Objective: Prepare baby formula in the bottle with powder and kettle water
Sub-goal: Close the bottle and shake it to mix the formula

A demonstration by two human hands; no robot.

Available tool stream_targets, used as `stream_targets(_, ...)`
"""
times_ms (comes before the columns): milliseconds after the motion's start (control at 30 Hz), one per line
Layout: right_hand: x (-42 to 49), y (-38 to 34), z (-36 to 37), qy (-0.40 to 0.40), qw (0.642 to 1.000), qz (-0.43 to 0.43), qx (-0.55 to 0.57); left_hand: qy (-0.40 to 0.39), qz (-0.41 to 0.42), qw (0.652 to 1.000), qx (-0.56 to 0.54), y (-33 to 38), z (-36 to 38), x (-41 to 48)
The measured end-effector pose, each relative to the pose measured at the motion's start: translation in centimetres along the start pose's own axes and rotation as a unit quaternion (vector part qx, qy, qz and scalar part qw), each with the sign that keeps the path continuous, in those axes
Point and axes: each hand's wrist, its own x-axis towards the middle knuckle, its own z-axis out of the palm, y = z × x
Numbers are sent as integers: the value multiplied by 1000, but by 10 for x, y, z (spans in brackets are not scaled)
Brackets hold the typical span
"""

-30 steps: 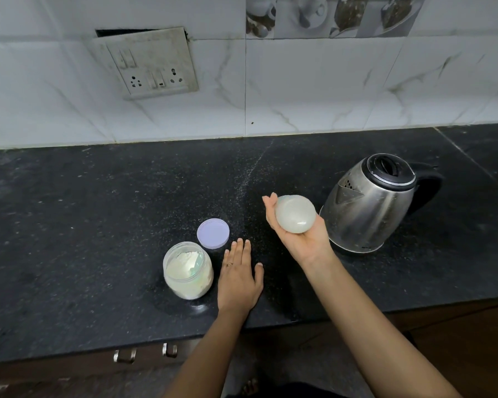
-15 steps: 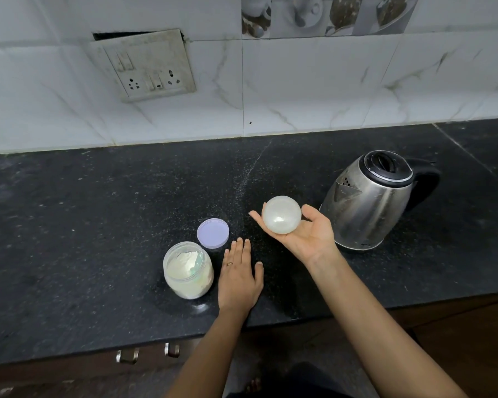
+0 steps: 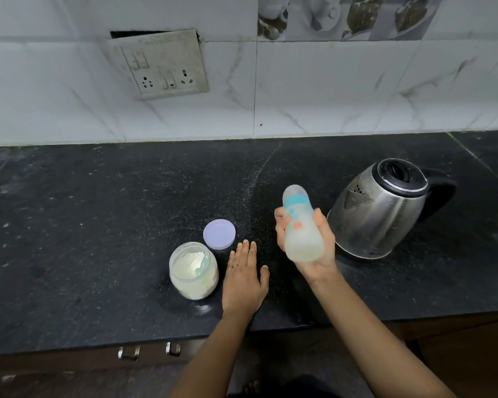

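My right hand (image 3: 318, 248) grips a translucent baby bottle (image 3: 301, 225) with teal and orange markings, held above the black counter (image 3: 98, 225) and tilted so its base faces me and its top points away. Pale milky liquid sits at the base end. My left hand (image 3: 245, 280) rests flat on the counter, fingers straight, a ring on one finger. Just left of it stands an open clear jar of white powder (image 3: 193, 271) with a scoop inside. The jar's lilac lid (image 3: 219, 238) lies flat behind it. A steel kettle (image 3: 380, 208) with a black lid and handle stands to the right of the bottle.
A tiled wall with a loose socket plate (image 3: 161, 64) rises behind the counter. The counter's front edge runs below my wrists, with metal drawer handles (image 3: 148, 351) under it. Powder specks are scattered over the middle of the counter.
The bottle has swung in my right hand: its round base faced the camera before, and now its side and markings show. My left hand has stayed flat on the counter.
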Motion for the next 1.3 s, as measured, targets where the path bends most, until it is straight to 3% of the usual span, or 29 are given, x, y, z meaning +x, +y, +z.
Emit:
stream_targets(100, 1, -5, -11, -59, 996, 23, 65, -5, 2, 1000, -7, 0, -1, 0)
stream_targets(233, -2, -4, -24, -82, 994, 14, -69, -2, 1, 1000, -8, 0, -1, 1)
stream_targets(333, 4, 1, -38, -60, 998, -4, -13, 1, -1, 1000, -5, 0, -1, 1)
stream_targets(400, 5, 2, -44, -117, 992, 35, -13, 0, 2, 1000, -10, 0, -1, 1)
stream_targets(500, 4, 3, -42, -102, 985, -1, -139, 2, 2, 1000, -13, 0, 0, 1)
stream_targets(533, 5, 4, -36, -104, 986, 1, -131, 2, 3, 1000, -12, 0, 1, 1)
stream_targets(600, 13, -1, -40, -32, 996, -12, -83, 5, 2, 1000, -13, -1, 1, 2)
stream_targets(667, 20, -3, -44, -77, 996, 29, -40, 3, 4, 1000, -15, -1, 1, 1)
stream_targets(767, 19, 1, -49, -93, 987, 45, -120, 4, 3, 1000, -15, -2, 2, 1)
stream_targets(800, 19, 4, -41, -98, 988, 54, -109, 4, 3, 1000, -14, -2, 2, 1)
stream_targets(867, 25, 0, -48, -26, 998, 17, -55, 5, 4, 1000, -13, -1, 1, 1)
stream_targets(933, 30, -6, -53, -79, 996, 40, 4, 5, 5, 1000, -16, -1, 1, 1)
stream_targets(1000, 25, -6, -58, -88, 992, 45, -76, 7, 6, 1000, -17, -1, 0, 1)
stream_targets(1067, 21, -4, -40, -101, 991, 46, -74, 8, 5, 1000, -16, -1, 0, 1)
stream_targets(1167, 29, -9, -37, -41, 998, 13, 41, 13, 5, 1000, -13, -1, 2, 1)
stream_targets(1200, 31, -9, -36, -73, 994, 28, 75, 13, 5, 1000, -13, -2, 2, 1)
stream_targets(1300, 28, 0, -32, -91, 994, 33, -52, 13, 6, 1000, -14, -3, 3, 1)
